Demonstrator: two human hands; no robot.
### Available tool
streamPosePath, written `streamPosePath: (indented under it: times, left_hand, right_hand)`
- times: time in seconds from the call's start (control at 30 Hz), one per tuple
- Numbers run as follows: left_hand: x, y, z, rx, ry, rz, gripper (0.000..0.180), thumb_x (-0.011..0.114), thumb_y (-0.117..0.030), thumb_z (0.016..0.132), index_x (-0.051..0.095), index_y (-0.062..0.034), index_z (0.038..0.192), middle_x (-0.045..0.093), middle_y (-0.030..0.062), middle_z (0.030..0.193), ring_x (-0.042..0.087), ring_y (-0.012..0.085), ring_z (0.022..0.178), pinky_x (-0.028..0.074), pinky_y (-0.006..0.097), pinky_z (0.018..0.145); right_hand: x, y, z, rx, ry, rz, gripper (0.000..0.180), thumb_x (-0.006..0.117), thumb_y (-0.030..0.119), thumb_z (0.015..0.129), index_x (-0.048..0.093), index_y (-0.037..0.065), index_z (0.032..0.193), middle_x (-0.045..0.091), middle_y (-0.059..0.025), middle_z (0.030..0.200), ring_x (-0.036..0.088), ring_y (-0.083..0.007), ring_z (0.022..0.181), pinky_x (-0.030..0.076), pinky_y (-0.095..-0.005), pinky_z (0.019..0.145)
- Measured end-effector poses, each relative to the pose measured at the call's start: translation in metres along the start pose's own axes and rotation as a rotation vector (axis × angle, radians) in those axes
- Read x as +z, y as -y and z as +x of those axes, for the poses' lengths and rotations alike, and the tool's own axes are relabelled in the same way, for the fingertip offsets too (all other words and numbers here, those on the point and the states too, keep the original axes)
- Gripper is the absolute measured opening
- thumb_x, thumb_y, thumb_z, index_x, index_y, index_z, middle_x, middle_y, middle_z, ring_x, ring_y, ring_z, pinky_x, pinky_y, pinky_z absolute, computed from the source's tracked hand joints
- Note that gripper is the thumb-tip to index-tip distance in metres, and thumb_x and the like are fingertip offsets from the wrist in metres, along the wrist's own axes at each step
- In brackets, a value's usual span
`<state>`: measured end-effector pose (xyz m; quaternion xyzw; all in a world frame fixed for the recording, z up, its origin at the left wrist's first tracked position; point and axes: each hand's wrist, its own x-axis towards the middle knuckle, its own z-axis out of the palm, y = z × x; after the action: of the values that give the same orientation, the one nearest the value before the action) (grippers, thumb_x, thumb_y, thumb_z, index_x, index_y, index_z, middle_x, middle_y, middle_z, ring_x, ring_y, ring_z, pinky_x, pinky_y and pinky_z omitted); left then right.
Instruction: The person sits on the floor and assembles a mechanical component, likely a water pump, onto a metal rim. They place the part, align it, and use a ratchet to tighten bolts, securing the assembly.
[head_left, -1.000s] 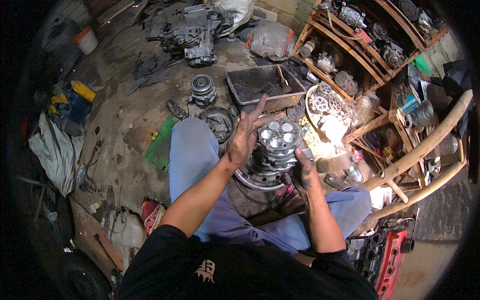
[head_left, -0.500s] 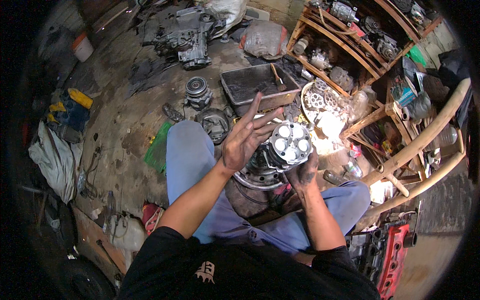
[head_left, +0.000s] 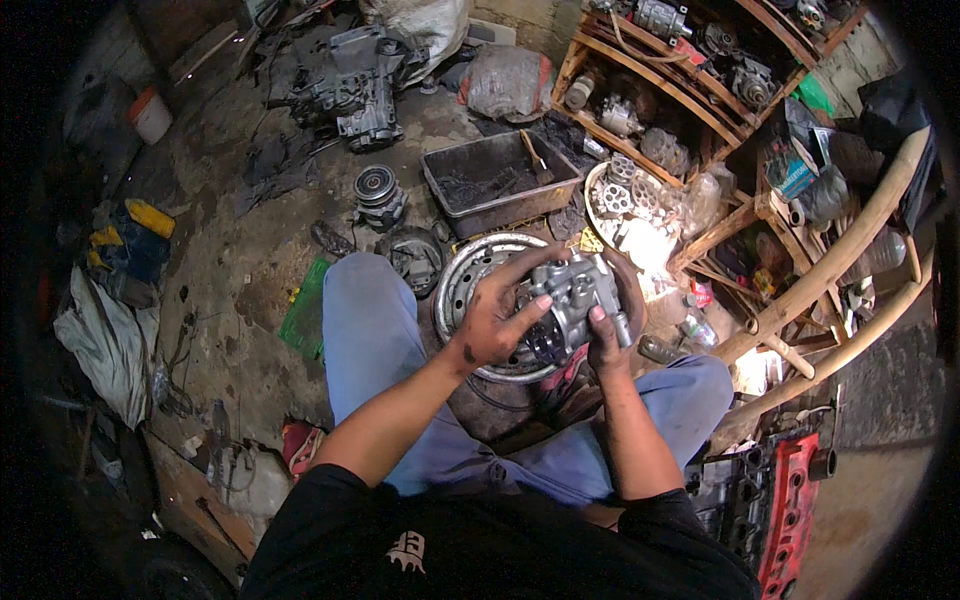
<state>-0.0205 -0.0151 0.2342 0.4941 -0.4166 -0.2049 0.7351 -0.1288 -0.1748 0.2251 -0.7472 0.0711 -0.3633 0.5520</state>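
Both hands hold a silver metal compressor body above a steel wheel rim, between my spread knees. My left hand grips its left side, thumb laid across the casing. Around the right side wraps my right hand, its thumb pressed on the near face and its fingers mostly hidden behind. Cast ports and bosses of the casing face up. Dark grime covers my fingers.
Beyond the rim stands a grey tray with a paintbrush. A pulley compressor and a round housing sit left of it. To the right are a basin of metal parts, wooden shelves and a curved wooden frame.
The compressor body has been turned over, so its round face with white-looking bores no longer shows. My left hand, spread and raised before, has come down and closed on it.
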Motion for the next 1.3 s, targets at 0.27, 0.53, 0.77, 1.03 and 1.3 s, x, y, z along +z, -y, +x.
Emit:
streamPosePath:
  times: [0.27, 0.53, 0.77, 1.03, 1.3]
  left_hand:
    - [0.004, 0.004, -0.006, 0.16, 0.007, -0.099, 0.06, 0.056, -0.027, 0.084, 0.048, 0.0078, 0.133, 0.057, 0.0222, 0.13, 0.05, 0.0311, 0.127, 0.033, 0.041, 0.111]
    - [0.015, 0.001, -0.014, 0.091, -0.03, -0.323, 0.073, 0.054, -0.027, 0.085, 0.029, 0.0076, 0.144, 0.053, 0.026, 0.133, 0.049, 0.0316, 0.129, 0.03, 0.042, 0.114]
    - [0.015, 0.005, -0.016, 0.146, -0.054, -0.268, 0.07, 0.054, -0.028, 0.085, 0.035, 0.0072, 0.142, 0.057, 0.0212, 0.122, 0.051, 0.028, 0.121, 0.032, 0.041, 0.11]
    - [0.015, -0.003, -0.013, 0.076, -0.079, -0.385, 0.073, 0.054, -0.031, 0.086, 0.032, 0.006, 0.145, 0.056, 0.0222, 0.125, 0.051, 0.0283, 0.124, 0.032, 0.04, 0.111]
    - [-0.006, 0.001, 0.005, -0.151, -0.099, -0.627, 0.07, 0.055, -0.036, 0.091, 0.036, 0.0001, 0.148, 0.048, 0.0241, 0.144, 0.045, 0.0343, 0.135, 0.035, 0.046, 0.113]
  right_hand:
    - [-0.006, -0.002, -0.007, -0.29, 0.032, -0.05, 0.068, 0.07, 0.038, 0.082, 0.041, -0.003, 0.128, 0.055, -0.0234, 0.12, 0.056, -0.0351, 0.116, 0.041, -0.0454, 0.102]
    - [-0.011, 0.006, 0.002, -0.494, 0.106, -0.137, 0.062, 0.069, 0.035, 0.084, 0.037, 0.002, 0.125, 0.057, -0.0307, 0.119, 0.054, -0.0383, 0.114, 0.039, -0.0506, 0.101]
    - [-0.012, 0.011, 0.003, -0.584, 0.107, -0.199, 0.06, 0.07, 0.037, 0.084, 0.038, 0.005, 0.123, 0.062, -0.0305, 0.114, 0.05, -0.0332, 0.108, 0.037, -0.0486, 0.098]
    - [-0.011, 0.003, -0.006, -0.334, 0.028, -0.034, 0.066, 0.073, 0.043, 0.081, 0.041, 0.004, 0.124, 0.056, -0.0238, 0.119, 0.055, -0.0327, 0.111, 0.041, -0.0443, 0.099]
    - [0.013, 0.001, -0.004, 0.634, -0.312, 0.742, 0.043, 0.046, 0.032, 0.097, 0.059, 0.0, 0.122, 0.066, -0.0146, 0.114, 0.064, -0.0282, 0.104, 0.051, -0.0406, 0.096]
